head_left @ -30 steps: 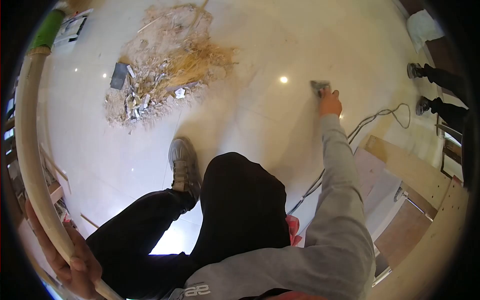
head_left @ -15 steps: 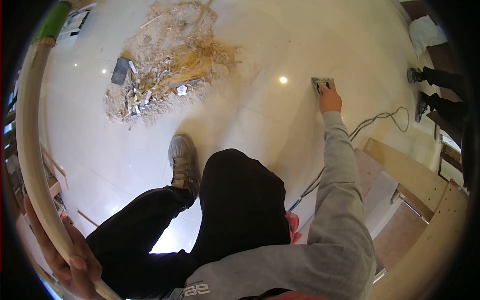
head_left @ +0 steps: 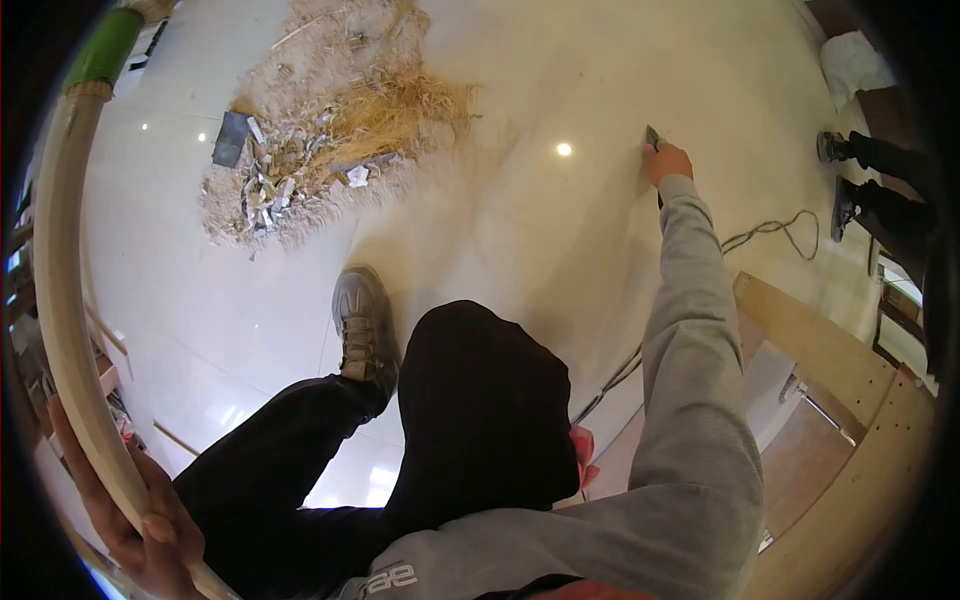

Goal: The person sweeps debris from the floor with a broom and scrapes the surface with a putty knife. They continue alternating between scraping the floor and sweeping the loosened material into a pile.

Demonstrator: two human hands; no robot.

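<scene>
**Grip on a grey scrap (head_left: 652, 136)**

The right hand (head_left: 667, 163) had its grip pinched on the grey scrap, close to the floor (head_left: 520, 240). A debris pile (head_left: 330, 130) lay well to its left. The left hand (head_left: 135, 525) had its grip wrapped around a pale pole (head_left: 55, 300).

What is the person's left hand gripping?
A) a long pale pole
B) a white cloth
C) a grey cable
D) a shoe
A: the left hand is closed around the long pale pole. The cable lies loose on the floor, and the right hand pinches a small grey piece.
</scene>
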